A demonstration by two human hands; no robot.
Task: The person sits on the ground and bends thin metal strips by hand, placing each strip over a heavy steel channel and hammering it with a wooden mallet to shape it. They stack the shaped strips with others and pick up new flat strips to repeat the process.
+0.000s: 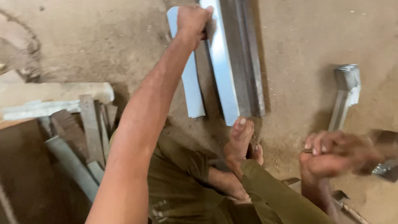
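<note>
Overhead, the left hand [191,20] was seen clenched around a folded metal sheet strip [222,62] at the top centre of the frame, beside a narrower strip [191,83] on the dirt floor [103,37]. At the right edge, the blurred right hand [331,155] was curled around something unclear. A bare foot [238,143] was pressed against the strip's lower end.

The left hand [191,20] grips the top of a narrow metal strip [188,83]; just right of it lies a long folded metal sheet [232,62]. Below, 1 bare foot [239,143] rests against that sheet's near end. Well right, the right hand [331,155] sits beside a stack of metal pieces [346,93]. Far left of both, wooden planks [89,128] are piled.
</note>
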